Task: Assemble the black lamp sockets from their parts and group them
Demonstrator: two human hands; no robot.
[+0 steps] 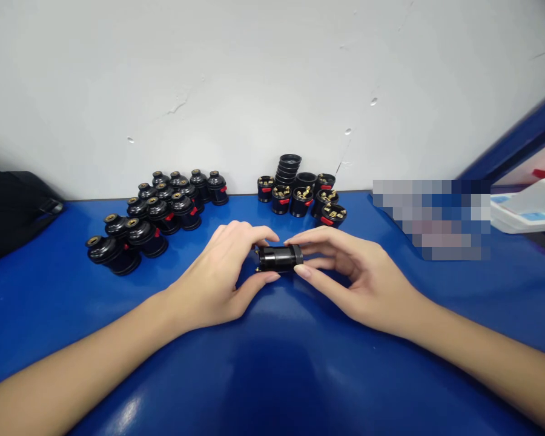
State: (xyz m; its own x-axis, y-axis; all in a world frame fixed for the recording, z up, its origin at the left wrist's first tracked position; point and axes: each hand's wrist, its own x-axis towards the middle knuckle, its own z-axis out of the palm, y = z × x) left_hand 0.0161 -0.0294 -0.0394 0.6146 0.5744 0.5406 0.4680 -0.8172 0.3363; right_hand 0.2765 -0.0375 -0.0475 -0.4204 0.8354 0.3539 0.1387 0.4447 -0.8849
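A black lamp socket body (277, 258) lies sideways between my two hands, low over the blue table. Small brass terminals show at its left end, and a ribbed black ring (297, 255) sits at its right end. My left hand (222, 266) is curled around the left end, thumb along the lower side and index finger arched above; its other fingers are partly hidden. With thumb and fingertips, my right hand (358, 269) pinches the ribbed ring. Behind my hands stand several black socket bodies (302, 201) with red switches and brass terminals facing up.
Several domed black lamp sockets (158, 215) stand in rows at the left. A stack of black threaded rings (289, 169) rises among the open bodies near the white wall (272, 79). A black bag (13, 212) is far left; a white tray (527, 209) is far right.
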